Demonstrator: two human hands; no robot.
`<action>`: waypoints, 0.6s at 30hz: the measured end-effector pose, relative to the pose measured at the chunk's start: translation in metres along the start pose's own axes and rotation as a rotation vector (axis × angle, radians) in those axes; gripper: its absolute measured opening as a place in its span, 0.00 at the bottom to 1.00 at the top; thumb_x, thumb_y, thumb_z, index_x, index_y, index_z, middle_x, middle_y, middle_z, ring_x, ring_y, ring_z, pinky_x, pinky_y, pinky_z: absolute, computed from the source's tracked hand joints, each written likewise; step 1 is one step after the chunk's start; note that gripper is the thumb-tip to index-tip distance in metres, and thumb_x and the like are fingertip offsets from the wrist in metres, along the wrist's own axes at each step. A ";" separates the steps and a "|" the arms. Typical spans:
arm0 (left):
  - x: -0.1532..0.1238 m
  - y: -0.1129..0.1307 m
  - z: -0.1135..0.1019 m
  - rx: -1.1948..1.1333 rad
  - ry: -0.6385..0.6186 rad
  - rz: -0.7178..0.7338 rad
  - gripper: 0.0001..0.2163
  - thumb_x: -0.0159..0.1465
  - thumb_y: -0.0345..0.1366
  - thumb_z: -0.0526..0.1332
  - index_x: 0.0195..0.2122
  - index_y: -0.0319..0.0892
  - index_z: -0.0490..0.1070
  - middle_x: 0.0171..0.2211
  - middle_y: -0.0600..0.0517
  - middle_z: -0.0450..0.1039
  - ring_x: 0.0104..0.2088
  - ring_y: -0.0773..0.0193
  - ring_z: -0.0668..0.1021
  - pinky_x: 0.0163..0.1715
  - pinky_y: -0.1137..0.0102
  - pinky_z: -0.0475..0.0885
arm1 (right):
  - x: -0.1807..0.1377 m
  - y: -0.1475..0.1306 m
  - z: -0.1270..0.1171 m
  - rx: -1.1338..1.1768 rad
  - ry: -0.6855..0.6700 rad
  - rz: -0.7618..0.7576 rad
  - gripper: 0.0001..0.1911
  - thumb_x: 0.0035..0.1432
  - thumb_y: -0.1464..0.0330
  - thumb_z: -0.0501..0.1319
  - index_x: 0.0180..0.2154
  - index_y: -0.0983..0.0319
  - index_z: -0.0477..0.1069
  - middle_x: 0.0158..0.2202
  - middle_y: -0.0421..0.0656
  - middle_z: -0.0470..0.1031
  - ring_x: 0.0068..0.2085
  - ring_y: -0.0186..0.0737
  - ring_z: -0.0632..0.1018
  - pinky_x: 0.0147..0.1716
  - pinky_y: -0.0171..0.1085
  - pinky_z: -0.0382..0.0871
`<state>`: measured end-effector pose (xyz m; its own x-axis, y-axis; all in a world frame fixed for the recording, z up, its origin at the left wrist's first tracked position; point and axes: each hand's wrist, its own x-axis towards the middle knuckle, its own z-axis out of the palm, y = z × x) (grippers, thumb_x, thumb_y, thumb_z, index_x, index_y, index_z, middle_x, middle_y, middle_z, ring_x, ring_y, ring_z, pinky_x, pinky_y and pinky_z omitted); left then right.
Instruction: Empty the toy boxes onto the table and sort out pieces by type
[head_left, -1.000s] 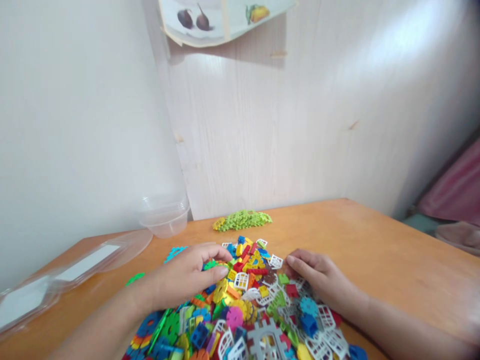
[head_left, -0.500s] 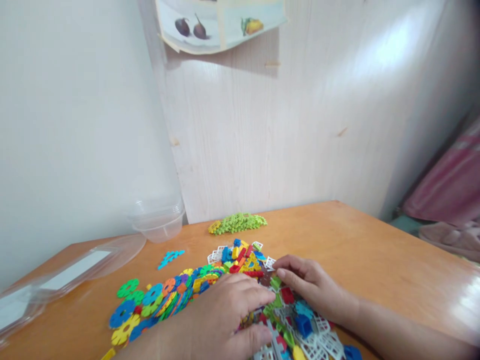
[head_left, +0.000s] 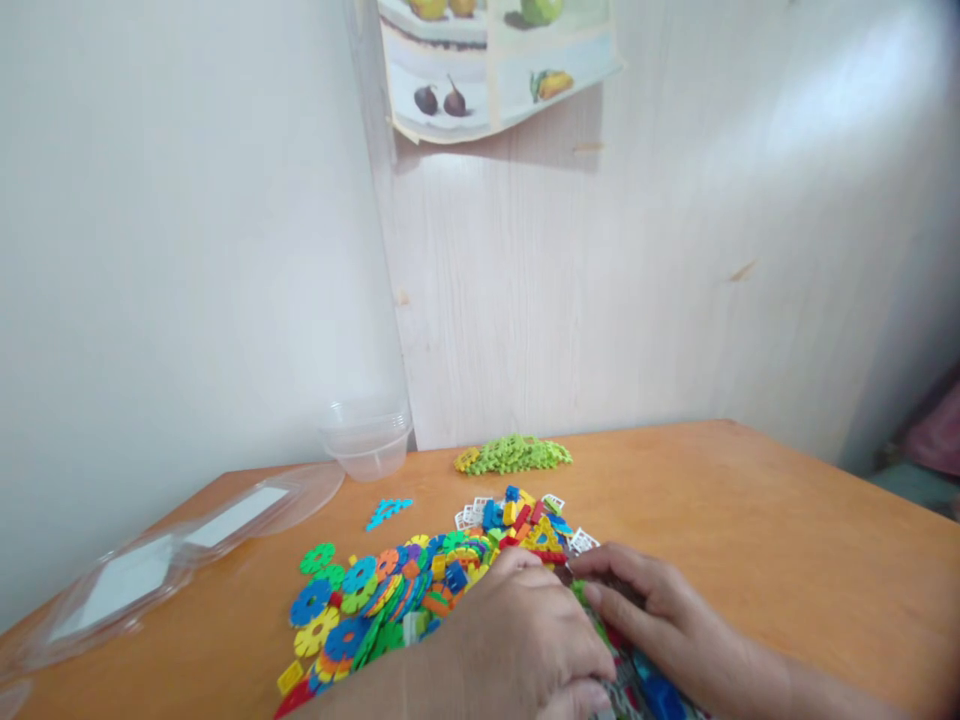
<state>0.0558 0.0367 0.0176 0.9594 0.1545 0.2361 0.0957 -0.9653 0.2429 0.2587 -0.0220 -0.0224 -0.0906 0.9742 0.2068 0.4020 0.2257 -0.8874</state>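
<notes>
A heap of plastic building pieces point(head_left: 523, 517), with bricks, white lattice panels and a yellow triangle, lies in front of me. My left hand point(head_left: 536, 635) rests over its near part, fingers curled down and thumb tucked close; whatever they close on is hidden. At the heap's right edge is my right hand point(head_left: 664, 605), its thumb and forefinger apart over the pieces, near a white lattice panel point(head_left: 583, 541). Beside my left forearm spread flower-shaped notched discs point(head_left: 316, 632) in several colours. Both hands cover much of the near heap.
Light green interlocking pieces point(head_left: 517, 456) form a separate pile farther back. A clear plastic bowl point(head_left: 367, 440) stands by the wall, with clear lids point(head_left: 259, 515) along the table's left side. Between bowl and discs lies a blue triangular lattice piece point(head_left: 389, 512). A fruit picture point(head_left: 499, 60) hangs above.
The view has swung left and slightly up. My left hand has shifted right over the heap and its fingers have curled in. The right hand stays at the heap's right side.
</notes>
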 end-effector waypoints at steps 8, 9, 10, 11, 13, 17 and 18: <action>0.000 0.008 -0.015 -0.132 0.075 -0.047 0.05 0.64 0.37 0.60 0.35 0.46 0.75 0.32 0.53 0.78 0.37 0.63 0.76 0.48 0.64 0.61 | 0.005 -0.006 0.005 0.137 0.027 -0.012 0.18 0.64 0.54 0.56 0.44 0.60 0.75 0.42 0.45 0.79 0.46 0.46 0.77 0.49 0.43 0.70; 0.000 0.009 -0.018 -0.171 0.080 -0.069 0.05 0.65 0.37 0.60 0.35 0.47 0.75 0.31 0.53 0.78 0.36 0.63 0.75 0.48 0.64 0.61 | 0.007 -0.007 0.005 0.147 0.040 -0.013 0.19 0.64 0.53 0.56 0.43 0.60 0.75 0.41 0.45 0.79 0.45 0.46 0.77 0.48 0.43 0.70; 0.000 0.010 -0.022 -0.217 0.086 -0.106 0.06 0.65 0.37 0.60 0.35 0.47 0.76 0.30 0.54 0.77 0.36 0.63 0.75 0.48 0.64 0.62 | 0.010 -0.007 0.005 0.155 0.060 -0.012 0.20 0.64 0.53 0.56 0.42 0.61 0.75 0.41 0.45 0.79 0.44 0.46 0.77 0.47 0.42 0.70; 0.000 0.011 -0.026 -0.273 0.093 -0.163 0.06 0.65 0.37 0.59 0.35 0.47 0.76 0.30 0.54 0.77 0.36 0.63 0.75 0.46 0.65 0.63 | 0.014 -0.007 0.004 0.161 0.084 -0.009 0.21 0.63 0.52 0.56 0.41 0.61 0.75 0.40 0.45 0.79 0.43 0.45 0.77 0.46 0.42 0.70; -0.001 0.011 -0.034 -0.415 0.113 -0.328 0.08 0.65 0.40 0.58 0.33 0.46 0.76 0.30 0.54 0.76 0.34 0.63 0.74 0.40 0.68 0.65 | 0.025 -0.006 0.001 0.170 0.137 0.008 0.22 0.62 0.50 0.56 0.39 0.62 0.76 0.38 0.45 0.79 0.43 0.45 0.76 0.45 0.41 0.70; -0.002 0.003 -0.046 -0.650 0.203 -0.563 0.12 0.64 0.45 0.58 0.31 0.44 0.73 0.29 0.55 0.72 0.31 0.65 0.71 0.31 0.71 0.64 | 0.048 -0.003 0.000 0.200 0.191 0.051 0.25 0.61 0.47 0.55 0.38 0.61 0.77 0.36 0.44 0.79 0.44 0.47 0.77 0.45 0.42 0.70; -0.002 0.000 -0.048 -0.678 0.236 -0.584 0.12 0.64 0.46 0.58 0.31 0.43 0.73 0.28 0.55 0.72 0.31 0.65 0.71 0.31 0.72 0.64 | 0.052 -0.003 0.001 0.207 0.185 0.052 0.25 0.61 0.47 0.55 0.38 0.61 0.77 0.36 0.44 0.79 0.44 0.47 0.77 0.45 0.42 0.70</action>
<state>0.0414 0.0465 0.0618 0.7216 0.6888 0.0699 0.3001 -0.4022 0.8650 0.2522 0.0283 -0.0096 0.1010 0.9718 0.2133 0.2056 0.1894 -0.9601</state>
